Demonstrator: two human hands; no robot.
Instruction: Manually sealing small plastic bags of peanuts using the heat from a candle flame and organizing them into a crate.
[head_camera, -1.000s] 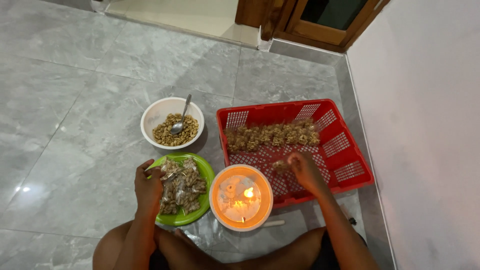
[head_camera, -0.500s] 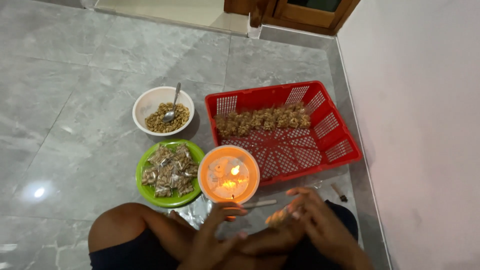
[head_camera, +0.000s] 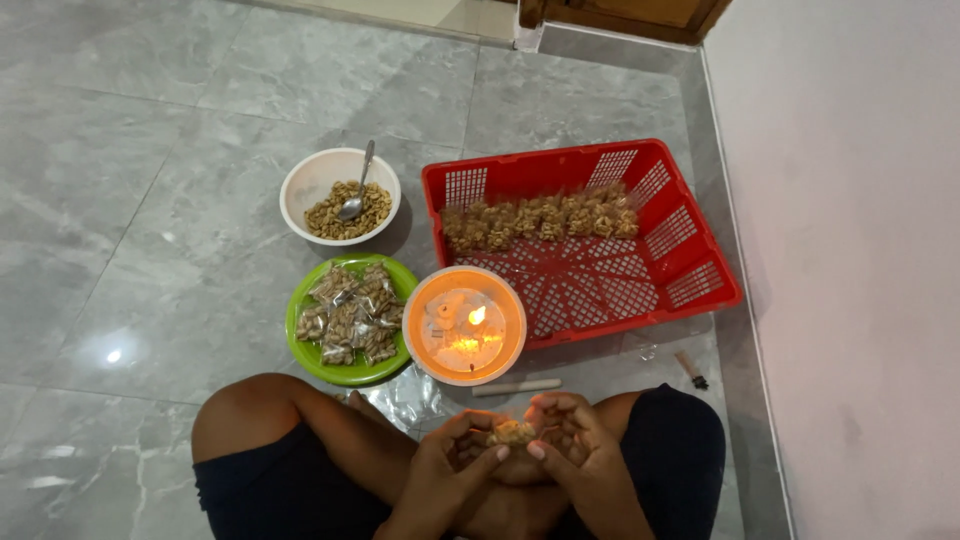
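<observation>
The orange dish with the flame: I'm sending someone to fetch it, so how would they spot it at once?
Find the red plastic basket by the wall. At its near left corner sits the round orange dish, beside a green plate of packets. It alone holds a lit flame.

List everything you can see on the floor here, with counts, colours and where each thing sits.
small packet: one, clear with brown filling, held between both hands
orange bowl: one, lit candle inside, floor centre
green plate: one, piled with clear packets, left of orange bowl
white bowl: one, brown nuts and a metal spoon, upper left
red basket: one, a row of packets along its far side, right
stick: one, pale, below orange bowl
left hand: on the packet
right hand: on the packet
</observation>
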